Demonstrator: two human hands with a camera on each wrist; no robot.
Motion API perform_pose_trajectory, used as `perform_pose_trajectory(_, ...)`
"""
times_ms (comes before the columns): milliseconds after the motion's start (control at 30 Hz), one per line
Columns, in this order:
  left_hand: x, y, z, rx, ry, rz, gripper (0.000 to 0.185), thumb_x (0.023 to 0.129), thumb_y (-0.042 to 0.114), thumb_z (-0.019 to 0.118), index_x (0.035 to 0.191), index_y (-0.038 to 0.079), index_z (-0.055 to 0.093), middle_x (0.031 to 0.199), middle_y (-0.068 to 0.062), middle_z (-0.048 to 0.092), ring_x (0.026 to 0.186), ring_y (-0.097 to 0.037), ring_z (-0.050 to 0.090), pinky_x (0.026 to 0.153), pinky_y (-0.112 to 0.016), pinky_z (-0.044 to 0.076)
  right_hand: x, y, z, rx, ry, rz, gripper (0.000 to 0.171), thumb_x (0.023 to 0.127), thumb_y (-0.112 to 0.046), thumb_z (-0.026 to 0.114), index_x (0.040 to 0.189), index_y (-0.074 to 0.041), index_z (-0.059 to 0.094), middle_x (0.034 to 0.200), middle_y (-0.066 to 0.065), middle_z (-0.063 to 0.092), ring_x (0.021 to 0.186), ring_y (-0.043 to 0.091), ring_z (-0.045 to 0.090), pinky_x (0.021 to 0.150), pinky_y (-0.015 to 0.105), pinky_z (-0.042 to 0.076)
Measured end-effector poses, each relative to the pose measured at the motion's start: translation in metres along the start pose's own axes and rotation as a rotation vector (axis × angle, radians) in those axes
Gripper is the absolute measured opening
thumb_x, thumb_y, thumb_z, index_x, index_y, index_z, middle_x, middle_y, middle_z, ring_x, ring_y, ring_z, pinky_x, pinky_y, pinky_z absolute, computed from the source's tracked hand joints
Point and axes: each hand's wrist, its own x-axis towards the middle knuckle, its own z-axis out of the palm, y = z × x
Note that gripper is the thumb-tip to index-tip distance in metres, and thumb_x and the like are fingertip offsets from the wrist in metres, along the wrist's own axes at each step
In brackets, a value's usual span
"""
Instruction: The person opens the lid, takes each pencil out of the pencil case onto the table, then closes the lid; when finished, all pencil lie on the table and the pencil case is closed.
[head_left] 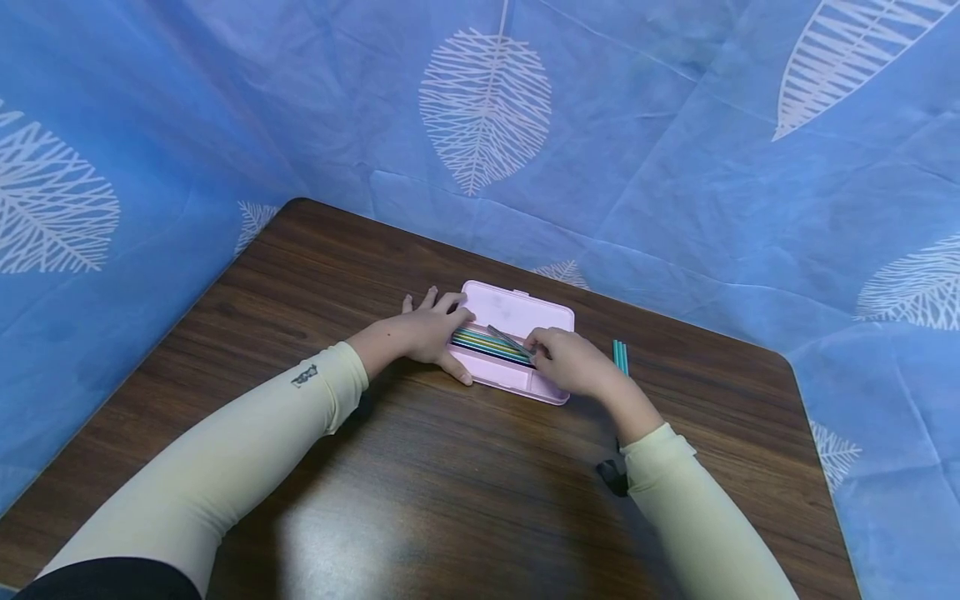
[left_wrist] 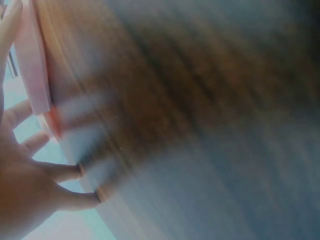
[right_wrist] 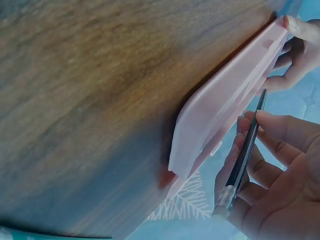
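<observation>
A pink pencil case [head_left: 517,379] lies on the table with its lid [head_left: 517,307] tipped back. Inside is a row of several coloured pencils [head_left: 491,346]. At the case's left end my left hand [head_left: 431,329] spreads its fingers, thumb at the front edge and index finger by the lid side. My right hand [head_left: 566,358], over the right half of the case, pinches a slim dark pencil [right_wrist: 245,150] with a silvery end. That pencil slants over the row in the head view; in the right wrist view its far tip points toward the left hand.
Several teal pencils [head_left: 619,357] lie on the brown wooden table [head_left: 420,483], right of the case and behind the right wrist. A blue cloth [head_left: 637,150] with white leaf prints hangs behind the table and along both sides.
</observation>
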Motion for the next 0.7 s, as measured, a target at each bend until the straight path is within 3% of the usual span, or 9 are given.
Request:
perform_pose_trajectory(433, 0.002, -0.002, 0.002, 0.034, 0.004, 0.0, 0.118, 0.077, 0.079, 0.08, 0.169, 0.026, 0.03, 0.182, -0.009, 0.001, 0.167, -0.053, -0.005, 0.126, -0.083, 0.006, -0.009, 0.009, -0.007, 0.028, 0.003, 0.066, 0.028, 0.107, -0.012, 0.054, 0.13, -0.002, 0.066, 0.09, 0.007, 0.062, 0.067, 0.016, 0.047, 0.065, 0.031, 0.039)
perform_pose_trajectory(700, 0.004, -0.003, 0.003, 0.019, -0.003, 0.002, 0.116, 0.078, 0.079, 0.08, 0.169, 0.027, 0.03, 0.183, -0.008, -0.001, 0.167, -0.052, -0.007, 0.126, -0.082, 0.004, -0.014, 0.02, -0.011, 0.063, 0.016, 0.089, 0.022, 0.105, -0.012, 0.059, 0.122, -0.001, 0.066, 0.086, 0.006, 0.061, 0.068, 0.016, 0.051, 0.064, 0.03, 0.042)
